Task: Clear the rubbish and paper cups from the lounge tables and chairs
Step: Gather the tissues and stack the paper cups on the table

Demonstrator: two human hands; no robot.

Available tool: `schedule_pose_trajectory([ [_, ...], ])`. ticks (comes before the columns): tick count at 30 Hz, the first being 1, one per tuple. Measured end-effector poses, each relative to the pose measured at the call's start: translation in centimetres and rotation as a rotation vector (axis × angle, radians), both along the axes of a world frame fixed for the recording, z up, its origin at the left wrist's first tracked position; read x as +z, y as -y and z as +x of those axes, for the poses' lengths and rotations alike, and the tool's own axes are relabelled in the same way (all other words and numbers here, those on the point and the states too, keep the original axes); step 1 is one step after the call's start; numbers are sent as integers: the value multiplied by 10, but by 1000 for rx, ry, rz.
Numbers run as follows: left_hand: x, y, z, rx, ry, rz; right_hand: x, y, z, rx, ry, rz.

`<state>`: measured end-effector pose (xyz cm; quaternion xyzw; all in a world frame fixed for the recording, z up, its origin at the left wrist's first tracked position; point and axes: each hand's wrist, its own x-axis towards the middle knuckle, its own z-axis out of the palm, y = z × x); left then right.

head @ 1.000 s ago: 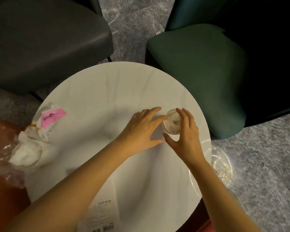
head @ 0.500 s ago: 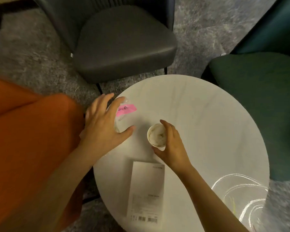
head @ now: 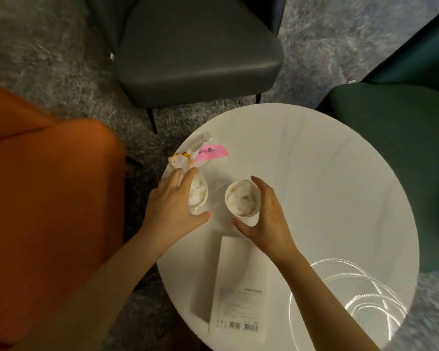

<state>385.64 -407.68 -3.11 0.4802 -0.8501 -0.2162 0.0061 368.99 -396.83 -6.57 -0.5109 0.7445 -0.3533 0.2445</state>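
While looking down from the head: round white table (head: 340, 173) right of centre, far and left rim fully in sight, near-right rim blurred and cut off by the bottom edge. Hemmed on three sides: grey chair (head: 195, 54) beyond the far-left rim, green chair (head: 395, 148) close against the right rim, orange chair (head: 48, 198) at the left, parted from the rim by a dark strip of carpet (head: 137, 183). Widest bare stretch of tabletop across the far and right half; bright curls of reflected light on the near-right part. Paper cup (head: 242, 198) upright left of the table's centre, stuffed with crumpled white tissue, faint brownish marks hard to make out. Right hand (head: 266, 219) wrapped about its right and near side, fingers curled together along the wall, thumb hooked round the near side; base of the cup hidden. Just beside it to the left, not touching, a bagged cup (head: 198, 195) in clear plastic, also holding white crumpled stuff, close to the left rim; pink slip (head: 211, 152) at the bag's far end, writing unreadable. Left hand (head: 173, 206) over the bag's left side, fingers nearly straight and slightly apart, thumb stretched out along the near side; cannot tell how firmly touching. White printed box (head: 238, 282) flat near the front rim, just behind the right wrist, small print and barcodes illegible. Both forearms cut off by the bottom edge.
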Motion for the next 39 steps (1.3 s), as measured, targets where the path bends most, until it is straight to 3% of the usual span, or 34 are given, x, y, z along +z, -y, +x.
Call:
schedule_pose_trajectory([
  [25,-16,7,-2,-50,-90,-37,-7,-8,8,-116,-20,-18],
  [32,8,12,-2,-47,-214,-6,-12,-2,10,-154,71,9],
  [39,62,17,-21,-28,-514,62,-10,-1,15,-168,132,9],
])
